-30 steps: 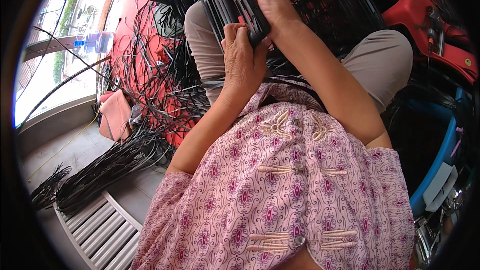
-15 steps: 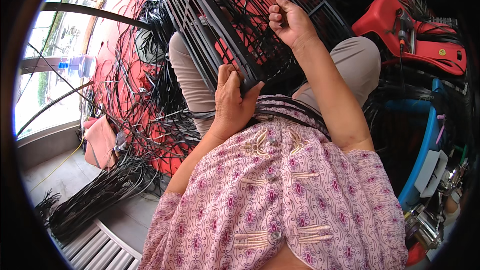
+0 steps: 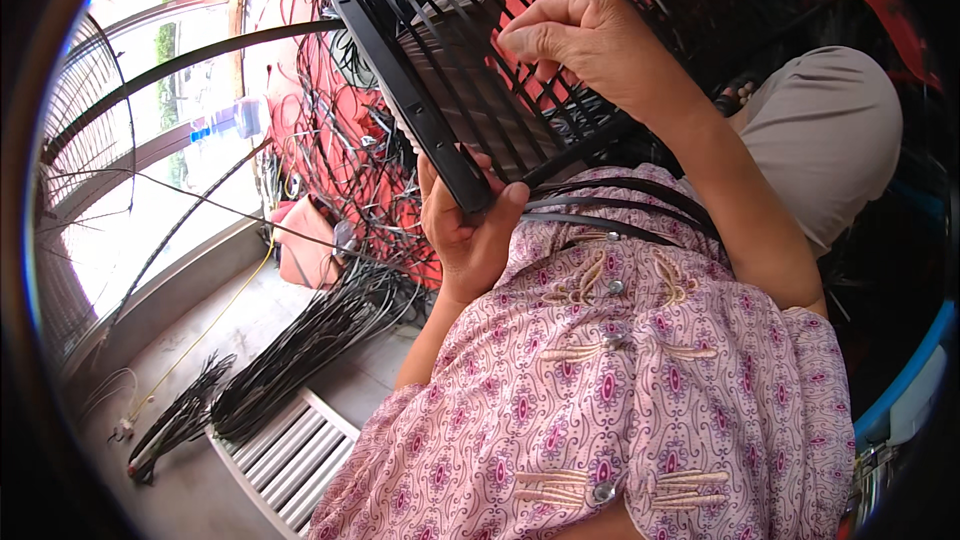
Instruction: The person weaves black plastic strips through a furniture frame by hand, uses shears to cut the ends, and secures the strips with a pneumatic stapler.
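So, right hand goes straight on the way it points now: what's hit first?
Probably the black slatted frame: from the right hand, the line runs left across its face to the long side rail. Depth is unclear; the fingertips may be touching it.

Right grip now palm-down, black frame newly turned

**Daylight pours in from the left**

A bright, pale-framed window fills the left side, greenery showing outside. A grey ledge runs beneath it, down to a light grey floor. A wire fan guard stands before the glass. White slatted furniture sits low at left; a red covering spreads beyond, and the right edge falls dark.
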`<state>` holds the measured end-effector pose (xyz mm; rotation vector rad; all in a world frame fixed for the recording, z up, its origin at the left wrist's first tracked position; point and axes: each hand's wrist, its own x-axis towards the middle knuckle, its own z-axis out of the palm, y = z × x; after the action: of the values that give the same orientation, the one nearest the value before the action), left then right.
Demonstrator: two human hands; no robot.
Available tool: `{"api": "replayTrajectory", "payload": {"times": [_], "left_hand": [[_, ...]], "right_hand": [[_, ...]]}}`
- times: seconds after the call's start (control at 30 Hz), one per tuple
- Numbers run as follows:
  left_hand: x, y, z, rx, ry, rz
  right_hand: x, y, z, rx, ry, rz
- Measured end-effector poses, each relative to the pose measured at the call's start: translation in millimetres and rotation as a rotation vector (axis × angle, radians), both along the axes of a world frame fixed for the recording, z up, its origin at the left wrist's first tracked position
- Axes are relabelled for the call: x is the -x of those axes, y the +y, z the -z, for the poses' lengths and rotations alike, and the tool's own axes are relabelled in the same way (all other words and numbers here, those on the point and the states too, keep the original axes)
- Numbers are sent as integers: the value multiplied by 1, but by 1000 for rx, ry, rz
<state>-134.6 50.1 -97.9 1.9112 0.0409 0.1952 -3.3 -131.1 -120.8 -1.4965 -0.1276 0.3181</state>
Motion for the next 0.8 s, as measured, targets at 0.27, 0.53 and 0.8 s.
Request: {"api": "replayTrajectory", "payload": {"times": [0.27,0.53,0.8], "left_hand": [[9,-12,-16,51,-7,-95],[27,-3,-25,76,276,-114],[28,-1,-19,88,270,-155]], "right_hand": [[23,26,4,-764,558,-596],[25,32,-1,-798,560,-737],[27,36,2,-795,617,-750]]}}
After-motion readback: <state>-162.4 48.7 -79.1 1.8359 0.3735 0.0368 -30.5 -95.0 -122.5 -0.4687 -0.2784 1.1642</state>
